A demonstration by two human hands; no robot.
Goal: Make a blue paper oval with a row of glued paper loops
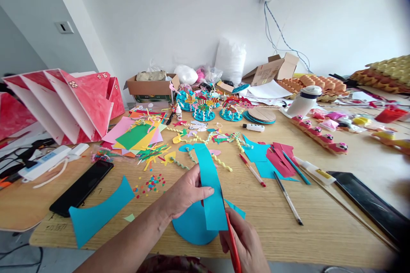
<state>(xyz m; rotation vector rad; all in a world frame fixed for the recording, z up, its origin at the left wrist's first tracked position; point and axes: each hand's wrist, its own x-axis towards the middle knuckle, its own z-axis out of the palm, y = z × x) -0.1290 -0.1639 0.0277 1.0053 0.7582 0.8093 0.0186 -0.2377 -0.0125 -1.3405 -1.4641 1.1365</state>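
My left hand (pixel 187 192) pinches a long strip of blue paper (pixel 209 175), thumb on its front face. Red-handled scissors (pixel 232 243) are gripped in my right hand (pixel 245 239), their dark blade running along the strip's right edge. Below the strip, a round blue disc (pixel 192 226) lies on the table near its front edge. A thin blue offcut (pixel 235 209) shows just behind my right hand. To the left lies a curved blue paper piece (pixel 102 211), with a small pale green scrap (pixel 129 218) beside it.
Paper dots (pixel 153 183), coloured sheets (pixel 134 136) and a black phone (pixel 81 187) lie on the left. Pens (pixel 288 198), red paper (pixel 283 160) and a dark tablet (pixel 368 204) are on the right. Decorated blue discs (pixel 203 115) stand behind. A white bottle (pixel 304 100) leans at the back right.
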